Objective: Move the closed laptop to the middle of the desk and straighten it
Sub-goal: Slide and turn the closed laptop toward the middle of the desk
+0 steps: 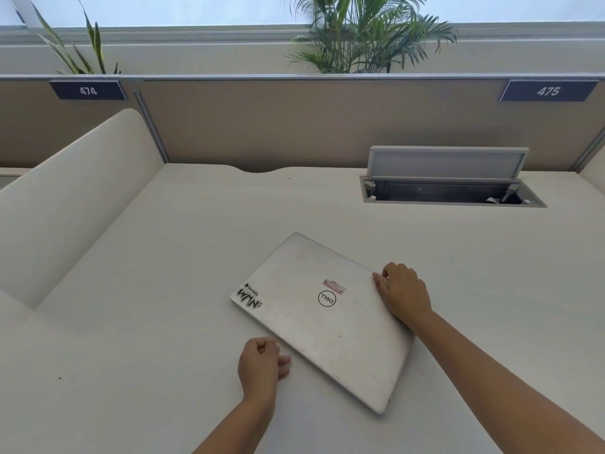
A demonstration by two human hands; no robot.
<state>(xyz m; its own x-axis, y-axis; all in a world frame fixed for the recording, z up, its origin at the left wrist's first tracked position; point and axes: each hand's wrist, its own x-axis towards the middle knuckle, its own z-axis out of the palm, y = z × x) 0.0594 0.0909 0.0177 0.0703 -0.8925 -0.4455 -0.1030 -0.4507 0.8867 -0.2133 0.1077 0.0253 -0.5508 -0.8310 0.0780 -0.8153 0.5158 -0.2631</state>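
A closed silver laptop (pixel 314 316) with a round logo and stickers lies askew on the pale desk (pixel 147 290), its long sides running from upper left to lower right. My right hand (pixel 404 294) rests over the laptop's right edge, fingers curled on the rim. My left hand (pixel 260 363) sits on the desk at the laptop's near left edge, fingers curled, thumb touching that edge.
An open cable hatch (pixel 448 188) with a raised lid sits at the back right of the desk. A curved side divider (pixel 75 191) bounds the left. A back partition (pixel 294 122) carries number plates 474 and 475; plants stand behind it.
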